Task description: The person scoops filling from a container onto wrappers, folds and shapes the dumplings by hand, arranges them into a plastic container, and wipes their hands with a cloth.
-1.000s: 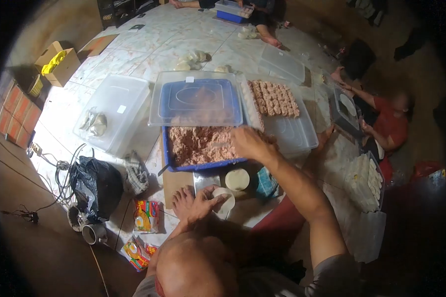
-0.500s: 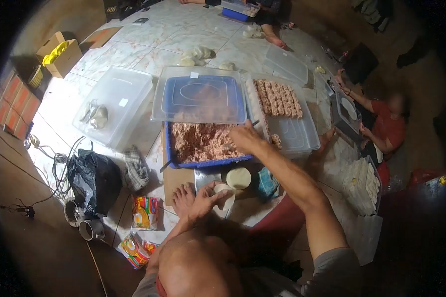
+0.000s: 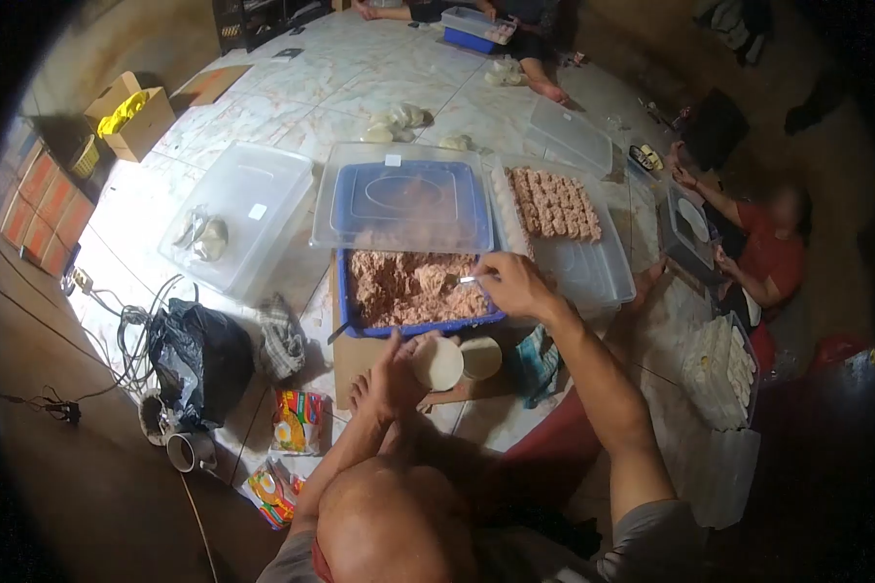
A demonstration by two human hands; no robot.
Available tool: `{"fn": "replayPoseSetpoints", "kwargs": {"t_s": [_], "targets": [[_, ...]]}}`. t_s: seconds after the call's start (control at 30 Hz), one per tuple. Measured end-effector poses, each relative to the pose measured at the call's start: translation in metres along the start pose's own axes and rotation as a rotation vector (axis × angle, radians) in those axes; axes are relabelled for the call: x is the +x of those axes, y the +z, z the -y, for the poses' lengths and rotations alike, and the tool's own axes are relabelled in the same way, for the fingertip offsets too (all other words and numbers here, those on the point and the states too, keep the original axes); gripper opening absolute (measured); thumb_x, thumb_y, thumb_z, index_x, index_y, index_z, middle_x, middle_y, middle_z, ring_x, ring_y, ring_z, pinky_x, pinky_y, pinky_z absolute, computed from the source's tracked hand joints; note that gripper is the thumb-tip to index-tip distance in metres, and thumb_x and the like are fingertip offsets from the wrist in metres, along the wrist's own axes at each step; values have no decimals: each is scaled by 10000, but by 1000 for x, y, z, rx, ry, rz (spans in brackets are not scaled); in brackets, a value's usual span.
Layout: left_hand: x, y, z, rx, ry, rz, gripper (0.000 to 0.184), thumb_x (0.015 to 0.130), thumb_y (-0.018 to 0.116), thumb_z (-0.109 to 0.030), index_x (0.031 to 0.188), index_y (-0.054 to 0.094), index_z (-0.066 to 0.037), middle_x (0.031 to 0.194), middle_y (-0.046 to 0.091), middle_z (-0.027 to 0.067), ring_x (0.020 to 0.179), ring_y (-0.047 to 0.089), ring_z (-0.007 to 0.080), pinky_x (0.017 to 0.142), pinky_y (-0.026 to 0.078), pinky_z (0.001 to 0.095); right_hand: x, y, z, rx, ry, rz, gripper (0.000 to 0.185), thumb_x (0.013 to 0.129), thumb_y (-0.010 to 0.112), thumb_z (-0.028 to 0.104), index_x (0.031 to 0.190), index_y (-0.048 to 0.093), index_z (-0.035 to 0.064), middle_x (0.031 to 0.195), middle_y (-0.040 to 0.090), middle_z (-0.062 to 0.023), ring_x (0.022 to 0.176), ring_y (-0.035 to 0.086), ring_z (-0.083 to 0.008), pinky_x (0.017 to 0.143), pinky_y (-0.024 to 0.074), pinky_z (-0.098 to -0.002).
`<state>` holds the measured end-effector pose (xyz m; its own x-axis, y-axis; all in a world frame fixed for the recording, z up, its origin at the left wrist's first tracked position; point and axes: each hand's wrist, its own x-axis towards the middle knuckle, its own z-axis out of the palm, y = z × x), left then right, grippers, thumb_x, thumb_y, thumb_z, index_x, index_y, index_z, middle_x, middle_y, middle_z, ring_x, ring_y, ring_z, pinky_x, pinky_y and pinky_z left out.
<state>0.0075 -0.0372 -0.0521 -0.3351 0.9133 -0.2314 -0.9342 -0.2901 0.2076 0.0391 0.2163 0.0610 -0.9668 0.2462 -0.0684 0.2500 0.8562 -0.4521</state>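
A thin round dough wrapper (image 3: 439, 365) rests in my left hand (image 3: 397, 377), held by its edge near the front of the blue tub (image 3: 399, 331). Pink minced filling (image 3: 399, 282) lies heaped in that tub. Over the filling, my right hand (image 3: 515, 286) is closed around a slim metal utensil (image 3: 469, 280); its tip is too small to make out. Beside the held wrapper is a stack of round wrappers (image 3: 481, 359). A clear lid (image 3: 399, 233) covers the tub's far part.
Rows of shaped filling portions (image 3: 557, 206) sit in a clear box to the right. A teal cloth (image 3: 538, 365), black plastic bag (image 3: 196, 355), noodle packets (image 3: 298, 423) and a mug (image 3: 191, 451) lie around. A person in a red top (image 3: 763, 248) works at the right.
My left hand has risen toward the tub with the wrapper, now turned flat to view. My right hand has shifted slightly right and lower over the filling. The whole view has shifted a little.
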Motion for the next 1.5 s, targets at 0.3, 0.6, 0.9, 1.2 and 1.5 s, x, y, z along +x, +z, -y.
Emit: {"fn": "replayPoseSetpoints", "kwargs": {"t_s": [0.3,0.6,0.9,1.2,1.5], "targets": [[46,70,-33,30,316,251,921,939,384,-737,1432,452,38,1390,563,172,1280,536,289,1129,361,430,-71,94,22,430,-82,-528,151,917,577,-3,1017,690,-6,958,682,-167,895,666,-340,793,528,-384],[57,40,-24,-81,289,-3,894,903,530,-707,1409,442,26,1407,518,156,1299,510,294,1089,424,424,-105,104,15,94,-163,-404,176,901,558,35,1037,657,-14,882,621,-188,864,623,-387,780,510,-475],[41,62,-4,-69,296,-69,825,908,541,-695,1336,512,10,1350,578,203,1249,551,322,1030,461,485,-123,66,37,283,-43,-446,107,891,539,15,956,620,-9,931,636,-220,901,622,-425,774,494,-484],[51,37,-6,23,30,10,842,897,466,-768,1240,575,-7,1216,646,184,1110,614,322,1018,453,485,-128,49,25,225,-102,-206,134,911,506,25,966,627,11,928,630,-220,911,626,-415,797,502,-473],[43,40,-21,167,-39,56,842,968,336,-741,1270,570,9,1173,659,168,1011,661,302,911,522,413,-119,42,18,253,-78,-394,113,909,562,34,1009,592,-10,960,615,-197,937,619,-404,790,492,-476]]}}
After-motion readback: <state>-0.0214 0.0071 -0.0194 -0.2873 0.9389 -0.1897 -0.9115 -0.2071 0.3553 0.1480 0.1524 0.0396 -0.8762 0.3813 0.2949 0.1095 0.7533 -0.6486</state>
